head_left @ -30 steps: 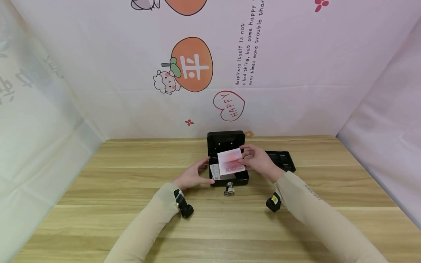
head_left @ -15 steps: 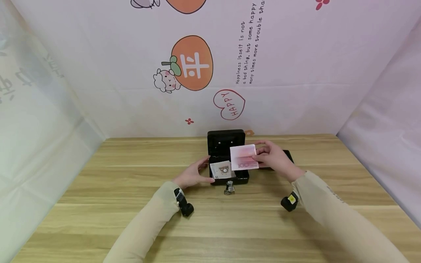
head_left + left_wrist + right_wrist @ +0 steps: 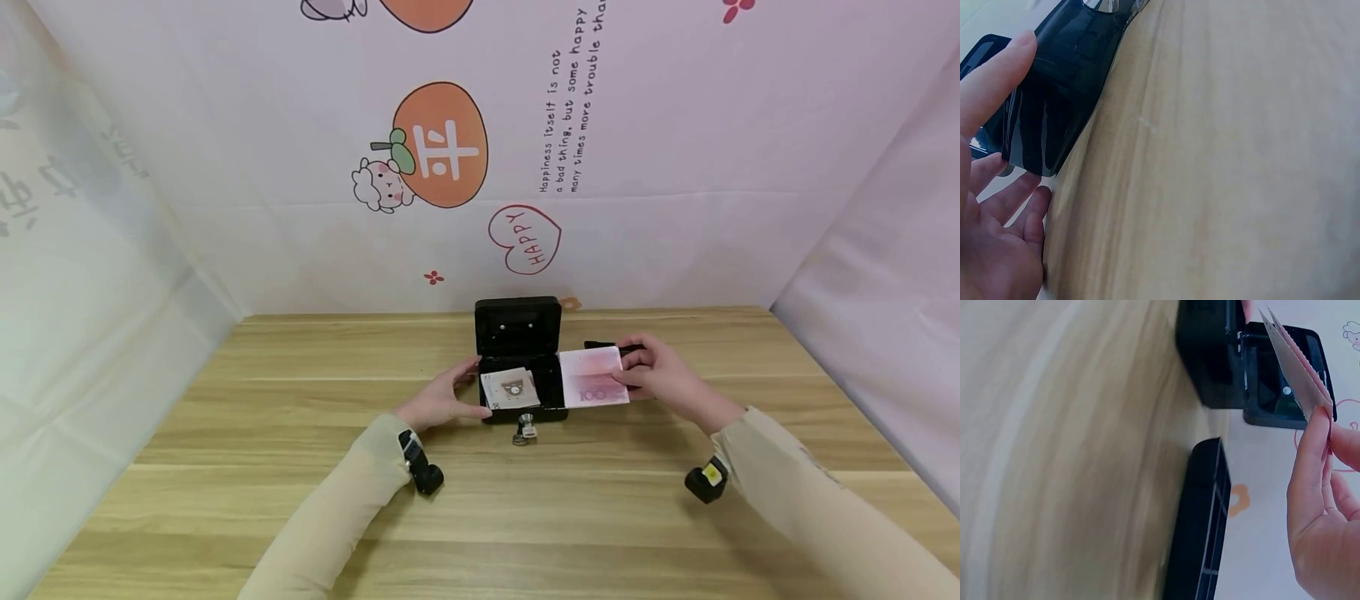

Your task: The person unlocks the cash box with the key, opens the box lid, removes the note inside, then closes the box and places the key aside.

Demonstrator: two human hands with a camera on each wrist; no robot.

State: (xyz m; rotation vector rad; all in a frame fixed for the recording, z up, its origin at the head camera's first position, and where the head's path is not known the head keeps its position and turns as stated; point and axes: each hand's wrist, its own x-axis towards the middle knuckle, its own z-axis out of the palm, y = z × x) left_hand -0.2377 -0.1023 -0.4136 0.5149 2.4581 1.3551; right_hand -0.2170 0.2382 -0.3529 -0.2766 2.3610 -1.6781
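Observation:
A small black cash box (image 3: pixel 558 415) stands with its lid (image 3: pixel 519 315) raised. My left hand (image 3: pixel 441 403) holds the box at its left end, thumb at the front corner and fingers behind. In the left wrist view that thumb lies along the glossy black box (image 3: pixel 1079 69). Brownish-white banknotes (image 3: pixel 513 389) lie inside the box's left part. My right hand (image 3: pixel 666 379) pinches a few pink 100 banknotes (image 3: pixel 591 375) by their right edge, just off the box's right side. Seen edge-on in the right wrist view, these folded notes (image 3: pixel 1297 369) spread apart at the far end.
Keys (image 3: pixel 522 431) hang from the lock at the box's front. A black compartment tray (image 3: pixel 1194 519) lies on the wooden table (image 3: pixel 480 525) right of the box, mostly hidden behind the pink notes in the head view. A printed cloth (image 3: pixel 660 233) rises behind the table.
My right hand has carried the pink banknotes rightward out from over the box, uncovering the brownish notes inside. My left hand keeps its place on the box.

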